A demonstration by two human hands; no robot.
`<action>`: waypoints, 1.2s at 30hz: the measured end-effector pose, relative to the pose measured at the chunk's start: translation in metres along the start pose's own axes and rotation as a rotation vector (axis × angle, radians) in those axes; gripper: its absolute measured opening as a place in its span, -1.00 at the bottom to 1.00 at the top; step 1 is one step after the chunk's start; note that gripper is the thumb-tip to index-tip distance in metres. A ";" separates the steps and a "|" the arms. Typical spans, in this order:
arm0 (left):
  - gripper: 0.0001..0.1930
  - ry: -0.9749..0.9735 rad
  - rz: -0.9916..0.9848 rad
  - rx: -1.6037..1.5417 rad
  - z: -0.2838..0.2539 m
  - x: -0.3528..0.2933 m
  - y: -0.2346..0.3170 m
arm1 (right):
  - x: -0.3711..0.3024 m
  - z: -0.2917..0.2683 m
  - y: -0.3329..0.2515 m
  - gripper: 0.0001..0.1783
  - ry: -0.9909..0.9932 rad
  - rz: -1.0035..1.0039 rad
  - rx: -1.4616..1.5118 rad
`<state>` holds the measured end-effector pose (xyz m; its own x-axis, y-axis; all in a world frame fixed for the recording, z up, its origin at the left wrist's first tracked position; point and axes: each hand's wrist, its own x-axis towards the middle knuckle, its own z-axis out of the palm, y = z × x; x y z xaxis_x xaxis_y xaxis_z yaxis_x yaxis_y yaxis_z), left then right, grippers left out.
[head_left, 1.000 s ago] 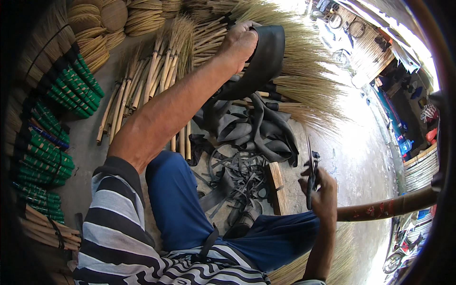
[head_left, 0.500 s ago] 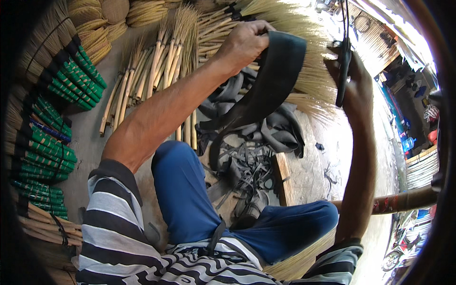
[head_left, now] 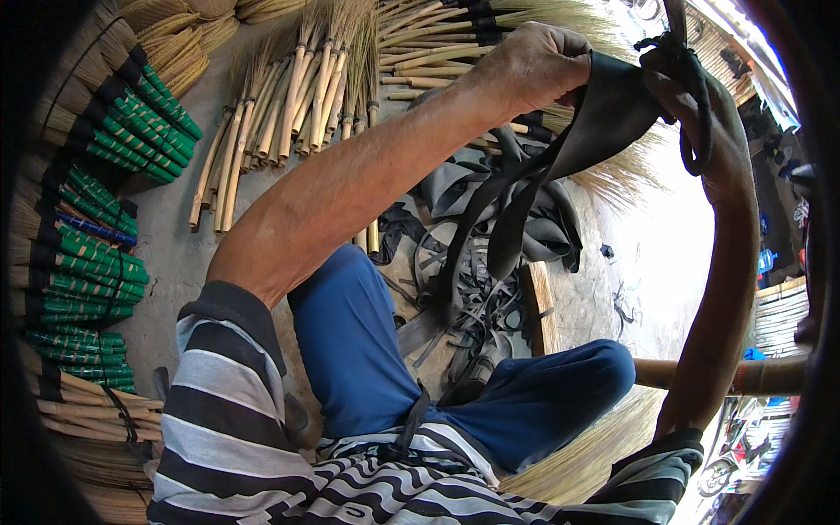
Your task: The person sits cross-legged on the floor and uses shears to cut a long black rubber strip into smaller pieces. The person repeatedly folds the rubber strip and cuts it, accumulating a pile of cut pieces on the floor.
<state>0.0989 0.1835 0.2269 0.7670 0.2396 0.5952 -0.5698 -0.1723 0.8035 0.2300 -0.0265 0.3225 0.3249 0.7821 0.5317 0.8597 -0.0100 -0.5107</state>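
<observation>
My left hand (head_left: pixel 549 70) is closed on the upper edge of a wide black rubber strip (head_left: pixel 612 109) raised in front of me. Long tails of the strip hang down toward my knees. Against the strip's right end is my right hand (head_left: pixel 713 122), its fingers closed around black-handled scissors (head_left: pixel 675 24) that point upward; one handle loop hangs below the fingers. How far the blades are apart cannot be made out. Below lie crumpled black rubber sheets (head_left: pixel 556 223) and a tangle of narrow rubber strips (head_left: pixel 490 306).
Green-bound brooms (head_left: pixel 105 280) are stacked at the left. Broom heads with bare wooden handles (head_left: pixel 297 96) lie ahead, near coiled yellow rope (head_left: pixel 171 52). A wooden block (head_left: pixel 538 306) sits beside the scraps. A thick pole (head_left: pixel 761 376) stands out at the right, past my knee.
Both hands have moved right, the left one carrying the rubber strip. The right hand, earlier apart with the scissors, now meets the strip's end.
</observation>
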 end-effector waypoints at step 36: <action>-0.73 0.310 -0.602 -0.504 -0.007 -0.100 -0.012 | -0.207 0.111 0.008 -0.37 -0.313 0.662 1.176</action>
<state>0.0265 0.1685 0.1573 0.9084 0.4176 -0.0213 -0.2094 0.4984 0.8413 0.1257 -0.1194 0.1326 0.3026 0.9451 -0.1231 -0.3037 -0.0268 -0.9524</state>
